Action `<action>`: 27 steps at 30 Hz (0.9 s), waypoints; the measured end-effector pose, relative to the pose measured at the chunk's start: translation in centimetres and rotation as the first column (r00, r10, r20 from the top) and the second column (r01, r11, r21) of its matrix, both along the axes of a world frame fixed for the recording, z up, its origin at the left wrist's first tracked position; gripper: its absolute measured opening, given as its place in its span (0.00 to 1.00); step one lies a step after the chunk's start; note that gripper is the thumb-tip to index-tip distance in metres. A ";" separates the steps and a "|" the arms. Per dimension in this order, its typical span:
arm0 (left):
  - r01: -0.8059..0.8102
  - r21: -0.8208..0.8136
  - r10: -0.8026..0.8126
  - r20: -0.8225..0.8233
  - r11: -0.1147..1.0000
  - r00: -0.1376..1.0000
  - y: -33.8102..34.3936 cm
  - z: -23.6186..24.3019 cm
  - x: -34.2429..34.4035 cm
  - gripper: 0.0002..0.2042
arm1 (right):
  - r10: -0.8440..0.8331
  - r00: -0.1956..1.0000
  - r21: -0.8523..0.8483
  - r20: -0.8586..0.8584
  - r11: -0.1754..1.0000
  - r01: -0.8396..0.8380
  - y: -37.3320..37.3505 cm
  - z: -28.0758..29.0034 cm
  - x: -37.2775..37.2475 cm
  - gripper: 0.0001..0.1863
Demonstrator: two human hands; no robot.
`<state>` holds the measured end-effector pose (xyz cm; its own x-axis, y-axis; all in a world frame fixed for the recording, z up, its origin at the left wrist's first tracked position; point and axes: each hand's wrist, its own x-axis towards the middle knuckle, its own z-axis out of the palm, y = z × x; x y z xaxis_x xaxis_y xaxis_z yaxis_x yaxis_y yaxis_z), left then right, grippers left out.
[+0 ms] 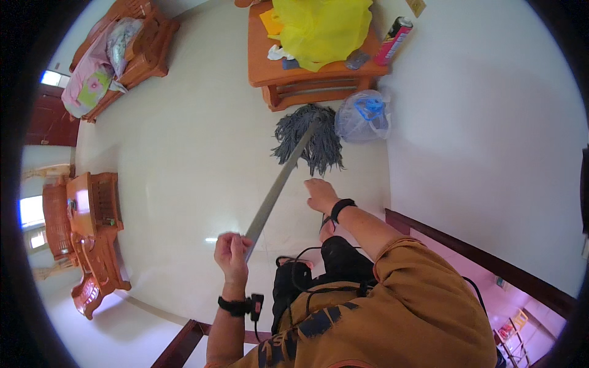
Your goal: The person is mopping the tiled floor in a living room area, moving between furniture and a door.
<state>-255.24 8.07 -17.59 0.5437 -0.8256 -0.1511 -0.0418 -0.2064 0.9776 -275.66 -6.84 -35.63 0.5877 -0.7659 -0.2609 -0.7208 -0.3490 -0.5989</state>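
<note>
A mop with a dark grey string head point(310, 138) rests on the pale floor, its long grey handle point(273, 190) slanting down toward me. My left hand point(232, 253) is closed around the handle's near end. Farther forward and to the right, my right hand point(321, 195) hovers below the mop head, apart from the handle. Its thumb and fingers are loosely bent and apart, with nothing visible between them. The mop strands lie in front of a wooden table and touch or nearly touch a clear plastic bag point(363, 116) on their right.
The wooden table point(264, 72) bears a yellow plastic sheet point(325, 30) and a pink-red spray can point(394, 42). A white wall point(478, 122) bounds the right side. Wooden seats point(144, 58) with bedding stand far left; more wooden furniture point(92, 208) lines the left. A dark-framed doorway point(478, 260) is behind me.
</note>
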 end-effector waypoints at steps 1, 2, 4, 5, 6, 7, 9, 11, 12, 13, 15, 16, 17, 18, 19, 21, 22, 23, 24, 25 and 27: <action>0.025 0.011 -0.026 0.004 1.000 1.000 -1.3 -0.2 0.4 0.06 | -0.068 0.998 0.044 -0.015 0.997 0.069 -0.4 0.0 -1.1 0.13; 0.041 -0.005 -0.040 0.036 0.999 0.999 -2.8 -0.2 0.4 0.06 | -0.072 0.997 0.042 -0.017 0.997 0.072 -1.0 0.2 -2.3 0.13; 0.064 -0.022 -0.063 0.063 0.998 0.996 -4.8 -0.2 0.6 0.06 | -0.092 0.989 0.079 -0.118 0.992 0.102 -1.9 0.4 -4.6 0.15; 0.066 -0.014 -0.065 0.030 0.998 0.997 -5.5 -0.2 1.0 0.05 | -0.100 0.988 0.075 -0.120 0.991 0.109 -2.4 0.4 -5.7 0.15; 0.073 0.008 -0.073 -0.005 0.997 0.997 -6.2 -0.7 1.3 0.05 | -0.135 0.977 0.134 -0.163 0.978 0.158 -2.7 -0.4 -6.8 0.16; 0.086 0.017 -0.086 -0.009 0.996 0.996 -6.7 -0.9 1.6 0.05 | -0.166 0.964 0.190 -0.207 0.960 0.206 -2.9 -1.1 -7.7 0.18; 0.024 0.088 -0.024 -0.005 0.996 1.000 -6.8 -1.2 2.2 0.08 | -0.223 0.952 0.202 -0.208 0.943 0.265 -3.5 -0.8 -8.8 0.18; 0.130 0.314 -0.179 0.131 0.941 0.975 -5.2 -2.2 3.8 0.13 | -0.275 0.939 0.215 -0.208 0.923 0.318 -4.2 -0.3 -9.2 0.18; 0.139 0.425 -0.249 0.217 0.894 0.944 -3.7 -4.0 5.1 0.16 | -0.311 0.921 0.253 -0.234 0.895 0.367 -4.6 -0.1 -9.1 0.19; 0.184 0.582 -0.153 -0.103 0.792 0.983 -4.6 -1.3 3.1 0.17 | -0.352 0.894 0.291 -0.276 0.856 0.427 -4.7 -0.1 -10.1 0.20; 0.461 0.743 -0.214 -0.410 0.485 0.886 -2.3 -3.9 5.4 0.16 | -0.371 0.884 0.290 -0.284 0.846 0.448 -6.0 -0.4 -10.9 0.20; 0.492 0.745 -0.270 -0.412 0.450 0.870 -1.7 -4.7 5.8 0.16 | -0.396 0.869 0.285 -0.296 0.832 0.476 -7.0 -1.0 -11.2 0.20; 0.520 0.750 -0.320 -0.416 0.409 0.851 -1.0 -5.1 6.2 0.16 | -0.400 0.866 0.296 -0.301 0.824 0.483 -8.0 -1.2 -11.3 0.20; 0.490 0.773 -0.389 -0.339 0.404 0.856 -0.2 -5.0 6.9 0.15 | -0.396 0.853 0.298 -0.340 0.815 0.497 -9.2 -0.9 -11.2 0.21; 0.488 0.782 -0.385 -0.343 0.387 0.856 0.8 -4.7 7.9 0.15 | -0.389 0.841 0.302 -0.377 0.806 0.508 -10.4 -1.0 -11.1 0.23; 0.403 0.868 -0.534 -0.203 0.289 0.820 3.0 -3.1 9.6 0.14 | -0.421 0.821 0.263 -0.385 0.803 0.535 -12.5 -1.8 -11.7 0.26; 0.372 0.899 -0.526 -0.207 0.230 0.825 4.2 -2.0 10.5 0.14 | -0.457 0.802 0.206 -0.385 0.804 0.557 -13.6 -2.5 -11.9 0.29; 0.337 0.926 -0.514 -0.209 0.169 0.832 5.7 -0.6 11.2 0.14 | -0.447 0.806 0.224 -0.389 0.802 0.554 -14.7 -2.9 -11.9 0.29; 0.299 0.944 -0.599 -0.157 0.144 0.785 6.5 1.0 11.5 0.15 | -0.473 0.785 0.182 -0.400 0.798 0.574 -16.1 -3.3 -12.3 0.32; 0.257 0.959 -0.679 -0.109 0.122 0.726 7.6 2.4 11.8 0.15 | -0.498 0.764 0.140 -0.410 0.793 0.592 -17.5 -4.0 -12.8 0.35; 0.219 0.958 -0.727 -0.018 0.183 0.686 12.8 4.1 13.3 0.16 | -0.550 0.743 0.135 -0.381 0.762 0.633 -19.4 -5.8 -14.1 0.36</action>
<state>-241.90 20.88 -13.47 0.2970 -0.4465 -0.8441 -0.7519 -0.6542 0.0815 -289.80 -26.28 -41.41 -0.1047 -0.8179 -0.5657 -0.8863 0.3348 -0.3200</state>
